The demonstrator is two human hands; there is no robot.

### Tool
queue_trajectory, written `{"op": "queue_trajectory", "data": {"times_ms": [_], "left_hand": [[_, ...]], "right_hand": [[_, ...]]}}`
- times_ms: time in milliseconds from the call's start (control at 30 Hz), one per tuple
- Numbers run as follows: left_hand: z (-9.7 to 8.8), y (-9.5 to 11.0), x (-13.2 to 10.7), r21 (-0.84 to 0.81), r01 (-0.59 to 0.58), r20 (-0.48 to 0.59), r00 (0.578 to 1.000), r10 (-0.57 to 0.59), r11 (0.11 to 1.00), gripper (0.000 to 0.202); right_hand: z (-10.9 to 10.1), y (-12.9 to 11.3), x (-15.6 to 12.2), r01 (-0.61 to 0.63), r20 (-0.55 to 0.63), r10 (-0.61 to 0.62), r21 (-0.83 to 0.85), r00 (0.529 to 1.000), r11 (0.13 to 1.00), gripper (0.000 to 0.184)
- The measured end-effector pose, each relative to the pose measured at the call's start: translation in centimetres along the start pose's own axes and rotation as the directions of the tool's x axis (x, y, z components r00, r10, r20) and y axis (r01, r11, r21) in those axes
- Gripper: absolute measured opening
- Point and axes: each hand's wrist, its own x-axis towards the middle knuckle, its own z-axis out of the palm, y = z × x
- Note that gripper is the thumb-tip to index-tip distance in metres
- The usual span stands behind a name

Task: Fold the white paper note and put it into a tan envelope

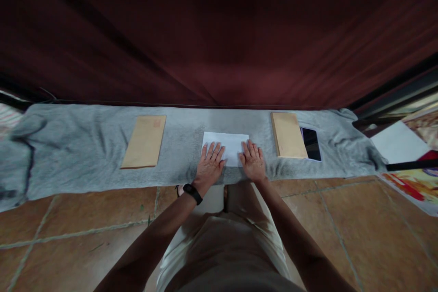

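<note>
A white sheet of paper point(228, 143) lies on a grey cloth point(85, 146) spread along the floor. My left hand point(209, 164) rests flat on the sheet's left near corner, fingers stretched out; a black band is on that wrist. My right hand point(253, 160) lies flat on the sheet's right near corner, fingers out too. A brown envelope point(144, 141) lies to the left of my hands. Another brown envelope point(288, 135) lies to the right, and a dark phone point(311, 143) lies right next to it.
A dark red curtain point(219, 32) hangs behind the cloth. Brown floor tiles point(68, 219) run in front of it. At the far right lie a white sheet point(397, 142) and a colourful printed mat point(414, 182).
</note>
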Motion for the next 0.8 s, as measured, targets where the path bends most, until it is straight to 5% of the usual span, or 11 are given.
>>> {"op": "queue_trajectory", "data": {"times_ms": [200, 500, 800], "left_hand": [[-0.1, 0.1, 0.1, -0.036, -0.009, 0.011, 1.0, 0.009, 0.999, 0.057], [0.1, -0.6, -0.4, -0.001, 0.0, 0.017, 1.0, 0.0, 1.0, 0.055], [-1.9, -3.4, -2.1, 0.031, -0.081, 0.071, 0.994, 0.079, 0.996, 0.053]], "right_hand": [[-1.0, 0.7, 1.4, -0.043, -0.019, 0.044, 0.011, 0.999, 0.999, 0.055], [0.8, -3.9, 5.5, 0.133, 0.088, -0.141, 0.1, 0.986, 0.986, 0.05], [-1.0, -0.8, 7.0, 0.082, 0.157, -0.085, 0.027, 0.984, 0.996, 0.049]]}}
